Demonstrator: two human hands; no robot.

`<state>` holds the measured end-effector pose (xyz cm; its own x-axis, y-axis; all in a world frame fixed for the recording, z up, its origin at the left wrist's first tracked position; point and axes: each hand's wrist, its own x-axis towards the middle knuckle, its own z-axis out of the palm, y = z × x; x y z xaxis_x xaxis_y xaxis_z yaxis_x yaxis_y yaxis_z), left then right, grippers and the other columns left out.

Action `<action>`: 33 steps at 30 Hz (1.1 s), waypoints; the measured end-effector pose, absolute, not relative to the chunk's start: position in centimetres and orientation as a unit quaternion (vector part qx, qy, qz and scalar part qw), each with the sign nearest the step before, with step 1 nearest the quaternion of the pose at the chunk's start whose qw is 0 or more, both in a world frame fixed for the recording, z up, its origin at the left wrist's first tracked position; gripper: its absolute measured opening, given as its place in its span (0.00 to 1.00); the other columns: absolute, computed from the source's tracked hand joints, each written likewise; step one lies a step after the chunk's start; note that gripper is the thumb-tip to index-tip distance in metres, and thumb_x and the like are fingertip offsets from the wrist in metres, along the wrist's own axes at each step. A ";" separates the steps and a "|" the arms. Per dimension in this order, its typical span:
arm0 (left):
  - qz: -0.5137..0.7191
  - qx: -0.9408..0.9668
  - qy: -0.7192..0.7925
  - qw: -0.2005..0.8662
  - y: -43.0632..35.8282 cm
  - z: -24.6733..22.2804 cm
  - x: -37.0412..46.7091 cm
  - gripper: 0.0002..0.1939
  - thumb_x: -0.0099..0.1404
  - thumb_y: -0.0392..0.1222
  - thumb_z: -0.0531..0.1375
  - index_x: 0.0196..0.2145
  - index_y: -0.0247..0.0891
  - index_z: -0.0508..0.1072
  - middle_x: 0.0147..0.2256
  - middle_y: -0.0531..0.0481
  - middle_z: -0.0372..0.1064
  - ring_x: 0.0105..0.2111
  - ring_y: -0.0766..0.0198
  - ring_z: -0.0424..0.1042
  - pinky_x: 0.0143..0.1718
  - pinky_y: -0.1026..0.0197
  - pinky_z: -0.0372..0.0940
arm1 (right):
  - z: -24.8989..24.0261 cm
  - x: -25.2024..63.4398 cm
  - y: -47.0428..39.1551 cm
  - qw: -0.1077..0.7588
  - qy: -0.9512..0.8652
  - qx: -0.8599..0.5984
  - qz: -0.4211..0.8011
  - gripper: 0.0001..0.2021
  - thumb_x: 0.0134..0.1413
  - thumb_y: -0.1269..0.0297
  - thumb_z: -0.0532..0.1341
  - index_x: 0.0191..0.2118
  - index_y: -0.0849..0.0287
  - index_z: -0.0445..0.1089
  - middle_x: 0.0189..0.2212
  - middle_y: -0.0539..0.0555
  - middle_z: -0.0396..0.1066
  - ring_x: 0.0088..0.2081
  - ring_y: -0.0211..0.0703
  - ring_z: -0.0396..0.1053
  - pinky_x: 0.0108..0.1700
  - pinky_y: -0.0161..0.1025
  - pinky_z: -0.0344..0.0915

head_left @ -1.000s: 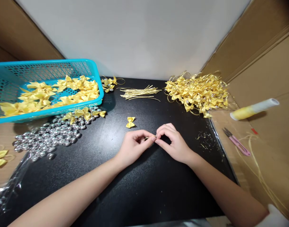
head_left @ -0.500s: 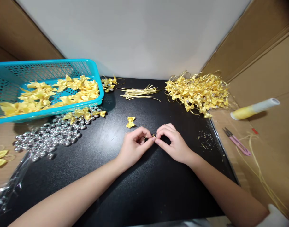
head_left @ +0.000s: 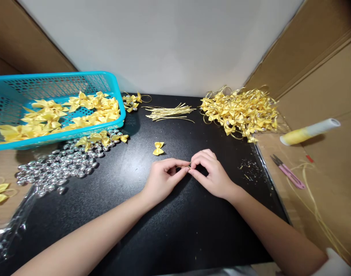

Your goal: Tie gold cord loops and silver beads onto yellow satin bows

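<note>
My left hand point(head_left: 166, 178) and my right hand point(head_left: 208, 172) meet fingertip to fingertip over the black tabletop point(head_left: 164, 237). Both are closed in a pinch on a thin gold cord point(head_left: 189, 167), most of which the fingers hide. Just beyond my left hand a yellow ribbon bow point(head_left: 158, 148) lies by itself on the table. Further back is a bundle of cut gold cords point(head_left: 171, 112).
At left stands a turquoise basket point(head_left: 119, 96) of yellow bows, with silver beads point(head_left: 59, 166) spread before it. A heap of finished-looking bows with cord loops point(head_left: 240, 111) sits back right. Pink thread snips point(head_left: 290, 175) and a thread cone point(head_left: 310, 131) lie at right.
The left fingers have straightened a little, and their tips have shifted slightly right, closer against the right fingertips. The cord stays between them. The other things have not moved.
</note>
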<state>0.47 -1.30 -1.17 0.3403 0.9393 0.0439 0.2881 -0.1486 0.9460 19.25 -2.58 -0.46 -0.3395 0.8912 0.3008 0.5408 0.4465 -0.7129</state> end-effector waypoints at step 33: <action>0.275 0.569 0.466 0.619 -0.3 -0.4 0.3 0.13 0.60 0.49 0.62 0.32 0.35 0.75 0.27 0.50 0.70 0.26 0.67 0.64 0.25 0.65 0.56 | -0.8 19.2 -2.9 0.364 -0.782 -0.501 0.078 0.02 0.56 0.63 0.65 0.32 0.52 0.72 0.30 0.50 0.71 0.38 0.46 0.67 0.43 0.48 0.57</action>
<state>0.31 -0.31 -0.44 0.4143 0.8708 -0.2646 0.1914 0.2009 0.9607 19.16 -2.88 -0.80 -0.2342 0.8395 0.4903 0.7255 0.4866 -0.4866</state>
